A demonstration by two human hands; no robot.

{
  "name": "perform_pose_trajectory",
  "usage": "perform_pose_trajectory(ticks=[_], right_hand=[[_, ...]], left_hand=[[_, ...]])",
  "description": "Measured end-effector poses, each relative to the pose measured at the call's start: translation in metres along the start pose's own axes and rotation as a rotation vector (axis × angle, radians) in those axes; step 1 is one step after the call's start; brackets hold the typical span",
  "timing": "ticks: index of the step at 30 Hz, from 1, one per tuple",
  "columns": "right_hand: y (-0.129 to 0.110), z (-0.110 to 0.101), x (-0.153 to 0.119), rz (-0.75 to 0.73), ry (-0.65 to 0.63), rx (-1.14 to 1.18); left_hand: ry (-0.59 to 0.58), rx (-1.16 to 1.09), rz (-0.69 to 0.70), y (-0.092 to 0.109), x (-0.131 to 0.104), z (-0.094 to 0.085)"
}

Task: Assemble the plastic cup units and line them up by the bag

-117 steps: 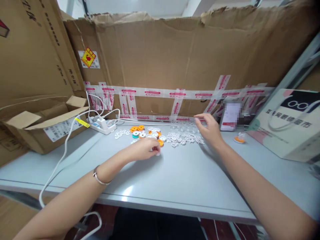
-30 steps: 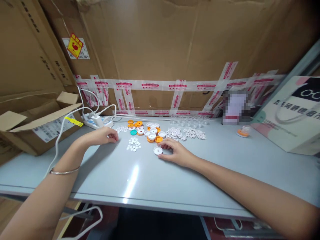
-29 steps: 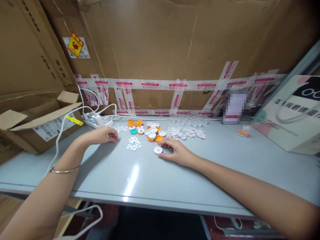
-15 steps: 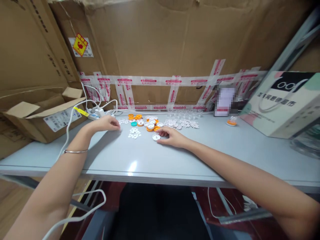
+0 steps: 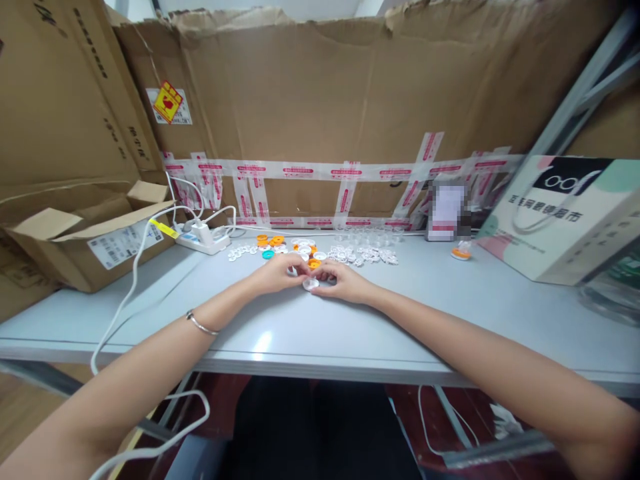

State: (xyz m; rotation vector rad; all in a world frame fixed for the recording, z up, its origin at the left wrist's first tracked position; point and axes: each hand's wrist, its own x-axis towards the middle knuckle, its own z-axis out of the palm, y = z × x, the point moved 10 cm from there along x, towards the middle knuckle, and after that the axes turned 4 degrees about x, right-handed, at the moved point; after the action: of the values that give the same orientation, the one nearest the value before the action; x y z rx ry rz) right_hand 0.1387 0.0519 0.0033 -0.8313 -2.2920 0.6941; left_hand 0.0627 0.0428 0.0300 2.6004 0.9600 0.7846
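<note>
A small white round plastic cap (image 5: pixel 311 285) lies on the grey tabletop between my hands. Thumb and fingers of my right hand (image 5: pixel 346 281) close on its right side. Above its left edge my left hand (image 5: pixel 281 273) is pinched together; whatever is between those fingertips is too small to make out. Just behind the hands sit orange round parts (image 5: pixel 314 264) and white round parts (image 5: pixel 303 247), partly hidden by my fingers. A teal disc (image 5: pixel 269 255) and another orange part (image 5: pixel 277 241) lie behind my left hand.
Small white pieces (image 5: pixel 242 252) and a pile of white parts (image 5: pixel 365 255) spread along the back. A power strip (image 5: pixel 204 241), an open carton (image 5: pixel 95 233), a phone (image 5: pixel 447 212), an orange-and-white piece (image 5: pixel 461 252) and a printed bag (image 5: pixel 540 220) surround the table.
My left hand has moved right, from beside the power strip to the white cap, and meets my right hand there. My right hand stays at the cap. The view has tilted up slightly.
</note>
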Motion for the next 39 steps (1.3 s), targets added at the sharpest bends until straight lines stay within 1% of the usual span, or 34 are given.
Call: perform_pose_trajectory(ticks=[3,5,18,21,24,26,28,32,35,39], right_hand=[[0.003,0.001,0.0,-0.01,-0.003,0.004],[0.004,0.002,0.0,-0.008,-0.009,0.006],[0.0,0.002,-0.002,-0.034,-0.007,0.007],[0.0,0.001,-0.002,-0.026,-0.004,0.022],[0.006,-0.003,-0.002,0.021,0.032,0.098],[0.01,-0.007,-0.003,0.056,0.07,0.181],[0.011,-0.008,-0.004,0.053,0.082,0.226],[0.008,-0.005,-0.005,0.024,0.049,0.212],[0.011,-0.004,-0.006,0.054,0.05,0.217],[0.011,-0.004,-0.006,0.06,0.057,0.209]], left_hand=[[0.041,0.001,0.017,-0.003,-0.002,0.004],[0.049,0.006,0.033,-0.003,-0.004,0.004],[0.042,0.102,0.197,0.016,-0.009,0.008],[0.06,0.133,0.235,0.017,-0.011,0.006],[0.103,0.122,0.21,0.014,-0.013,-0.001],[0.108,0.12,0.187,0.012,-0.013,-0.005],[0.071,0.124,0.165,0.012,-0.014,-0.004],[-0.011,0.118,0.118,0.01,-0.014,0.002],[-0.025,0.109,0.083,0.005,-0.014,0.004],[-0.038,0.091,0.093,0.004,-0.015,0.005]])
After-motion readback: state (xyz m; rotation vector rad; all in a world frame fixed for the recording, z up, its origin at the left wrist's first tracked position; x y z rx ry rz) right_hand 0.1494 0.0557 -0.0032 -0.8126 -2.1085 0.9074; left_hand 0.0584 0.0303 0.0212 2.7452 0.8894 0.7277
